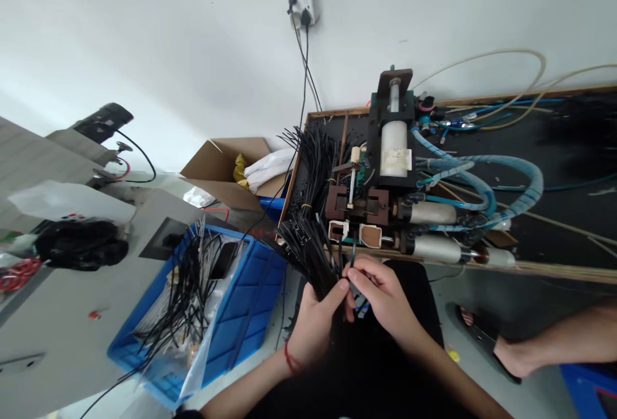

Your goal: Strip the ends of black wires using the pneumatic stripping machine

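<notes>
My left hand (315, 322) is closed round a thick bundle of black cable ties (303, 242) that fans up and to the left. My right hand (380, 294) pinches a single black tie (353, 257) pulled from that bundle, its tip pointing up at the brown jaws of a small pneumatic press (371, 207). Both hands hover just in front of the press, above my dark lap. A red string circles my left wrist.
More black ties (315, 162) lie on the black bench (554, 226) left of the press, with blue air hoses (506, 181) to its right. A blue crate (241, 316) with ties stands lower left, a cardboard box (226, 168) behind it. Another person's sandalled foot (506, 348) rests at right.
</notes>
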`<state>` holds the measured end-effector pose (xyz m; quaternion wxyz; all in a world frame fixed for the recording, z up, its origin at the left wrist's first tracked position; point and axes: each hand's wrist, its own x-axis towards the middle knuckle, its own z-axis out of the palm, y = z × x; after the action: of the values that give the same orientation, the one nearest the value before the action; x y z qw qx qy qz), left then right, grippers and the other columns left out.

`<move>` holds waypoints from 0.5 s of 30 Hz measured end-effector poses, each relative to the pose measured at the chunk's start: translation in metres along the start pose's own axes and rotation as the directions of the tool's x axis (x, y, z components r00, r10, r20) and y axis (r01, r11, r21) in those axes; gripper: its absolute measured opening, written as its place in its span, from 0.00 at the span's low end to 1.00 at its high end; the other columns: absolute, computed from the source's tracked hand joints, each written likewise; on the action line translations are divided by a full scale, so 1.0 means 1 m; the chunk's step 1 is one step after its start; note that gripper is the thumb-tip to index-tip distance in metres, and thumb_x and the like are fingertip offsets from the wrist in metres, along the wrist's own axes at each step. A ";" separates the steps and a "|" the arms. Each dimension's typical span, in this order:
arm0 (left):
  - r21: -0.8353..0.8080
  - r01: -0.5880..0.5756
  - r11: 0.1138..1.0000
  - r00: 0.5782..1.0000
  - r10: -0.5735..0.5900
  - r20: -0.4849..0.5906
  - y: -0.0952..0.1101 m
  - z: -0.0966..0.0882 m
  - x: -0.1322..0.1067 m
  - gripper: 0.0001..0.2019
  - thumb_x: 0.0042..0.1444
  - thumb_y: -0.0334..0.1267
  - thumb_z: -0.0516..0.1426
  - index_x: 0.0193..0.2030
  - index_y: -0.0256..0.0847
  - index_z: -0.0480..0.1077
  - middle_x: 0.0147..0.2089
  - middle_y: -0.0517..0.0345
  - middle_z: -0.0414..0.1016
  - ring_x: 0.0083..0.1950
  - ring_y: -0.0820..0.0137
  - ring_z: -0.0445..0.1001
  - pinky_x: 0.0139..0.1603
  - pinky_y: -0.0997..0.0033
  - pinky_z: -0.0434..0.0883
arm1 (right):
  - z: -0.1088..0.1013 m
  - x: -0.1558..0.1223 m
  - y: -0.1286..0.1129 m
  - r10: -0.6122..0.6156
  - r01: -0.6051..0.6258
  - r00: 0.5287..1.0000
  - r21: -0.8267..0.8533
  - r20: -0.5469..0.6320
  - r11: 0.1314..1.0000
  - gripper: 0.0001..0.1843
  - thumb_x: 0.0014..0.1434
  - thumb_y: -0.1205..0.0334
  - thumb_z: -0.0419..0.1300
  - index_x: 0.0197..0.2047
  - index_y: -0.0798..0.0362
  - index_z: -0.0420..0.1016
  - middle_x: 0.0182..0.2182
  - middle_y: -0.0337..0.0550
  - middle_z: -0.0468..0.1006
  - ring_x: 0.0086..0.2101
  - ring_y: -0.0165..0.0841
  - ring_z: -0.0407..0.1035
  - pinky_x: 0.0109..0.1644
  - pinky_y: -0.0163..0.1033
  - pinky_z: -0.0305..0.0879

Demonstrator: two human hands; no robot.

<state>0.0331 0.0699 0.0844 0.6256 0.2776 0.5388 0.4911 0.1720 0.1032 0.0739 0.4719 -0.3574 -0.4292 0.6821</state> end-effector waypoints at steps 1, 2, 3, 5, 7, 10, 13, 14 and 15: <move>-0.022 0.004 1.000 1.000 -0.004 -0.017 0.001 0.001 0.001 0.19 0.57 0.51 0.71 0.37 0.36 0.77 0.25 0.58 0.77 0.23 0.70 0.71 0.25 0.72 0.67 | 0.001 -0.001 0.003 -0.002 0.005 0.999 0.079 -0.037 0.997 0.17 0.70 0.48 0.66 0.34 0.51 0.78 0.27 0.38 0.75 0.21 0.30 0.69 0.26 0.37 0.66; -0.039 0.000 0.999 0.999 -0.002 -0.040 0.002 0.001 0.003 0.19 0.56 0.51 0.71 0.38 0.36 0.78 0.27 0.56 0.79 0.25 0.69 0.74 0.27 0.71 0.70 | 0.003 -0.002 0.006 0.007 0.004 0.998 0.165 -0.067 0.986 0.17 0.69 0.47 0.67 0.35 0.52 0.78 0.29 0.37 0.75 0.20 0.26 0.65 0.23 0.34 0.62; -0.051 -0.013 0.999 0.997 0.010 -0.075 0.003 0.001 0.004 0.18 0.56 0.51 0.72 0.37 0.36 0.79 0.29 0.54 0.80 0.28 0.67 0.76 0.30 0.69 0.72 | 0.005 -0.002 0.009 0.028 -0.008 0.997 0.252 -0.077 0.968 0.17 0.68 0.47 0.68 0.37 0.52 0.78 0.31 0.37 0.75 0.18 0.23 0.60 0.20 0.32 0.57; -0.071 -0.052 0.996 0.987 0.040 -0.159 0.007 -0.003 0.007 0.19 0.56 0.52 0.71 0.31 0.36 0.78 0.30 0.53 0.80 0.32 0.65 0.78 0.36 0.66 0.75 | 0.008 -0.002 0.012 0.080 -0.064 0.997 0.403 -0.023 0.913 0.17 0.68 0.46 0.67 0.39 0.51 0.74 0.30 0.36 0.76 0.15 0.19 0.50 0.18 0.28 0.46; -0.097 -0.085 0.992 0.975 0.063 -0.212 0.011 -0.008 0.009 0.21 0.57 0.52 0.70 0.26 0.38 0.73 0.26 0.57 0.76 0.30 0.67 0.76 0.37 0.66 0.75 | 0.010 -0.001 0.014 0.116 -0.134 0.991 0.509 0.066 0.850 0.17 0.70 0.45 0.65 0.40 0.49 0.71 0.26 0.34 0.77 0.14 0.18 0.43 0.17 0.27 0.40; -0.132 -0.129 0.983 0.971 0.098 -0.218 0.016 -0.015 0.006 0.24 0.58 0.51 0.70 0.23 0.41 0.66 0.21 0.63 0.66 0.24 0.72 0.67 0.31 0.69 0.69 | 0.014 0.004 0.016 0.133 -0.182 0.983 0.597 0.127 0.781 0.16 0.71 0.46 0.65 0.40 0.49 0.71 0.20 0.29 0.71 0.14 0.20 0.41 0.17 0.27 0.41; -0.126 -0.172 0.977 0.976 0.152 -0.158 0.018 -0.019 -0.001 0.24 0.63 0.49 0.67 0.23 0.42 0.63 0.20 0.64 0.63 0.23 0.73 0.63 0.29 0.69 0.66 | 0.017 0.010 0.018 0.131 -0.189 0.982 0.652 0.137 0.734 0.15 0.68 0.48 0.68 0.39 0.52 0.75 0.20 0.31 0.69 0.16 0.21 0.43 0.19 0.27 0.45; -0.137 -0.182 0.974 0.977 0.164 -0.136 0.019 -0.020 -0.003 0.24 0.64 0.48 0.67 0.24 0.42 0.63 0.20 0.65 0.63 0.22 0.73 0.62 0.28 0.69 0.65 | 0.018 0.011 0.019 0.130 -0.190 0.982 0.662 0.140 0.725 0.14 0.67 0.50 0.69 0.38 0.52 0.77 0.21 0.31 0.68 0.16 0.21 0.44 0.19 0.28 0.46; -0.157 -0.189 0.969 0.978 0.172 -0.118 0.019 -0.020 -0.005 0.23 0.64 0.48 0.67 0.25 0.42 0.62 0.20 0.66 0.62 0.22 0.74 0.61 0.27 0.70 0.63 | 0.019 0.013 0.020 0.130 -0.192 0.981 0.667 0.142 0.720 0.13 0.65 0.52 0.70 0.38 0.53 0.78 0.22 0.32 0.68 0.17 0.22 0.45 0.20 0.28 0.48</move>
<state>0.0084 0.0686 0.0981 0.5706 0.2459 0.4998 0.6035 0.1446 0.1067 0.0613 0.4897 -0.1677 -0.1380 0.8444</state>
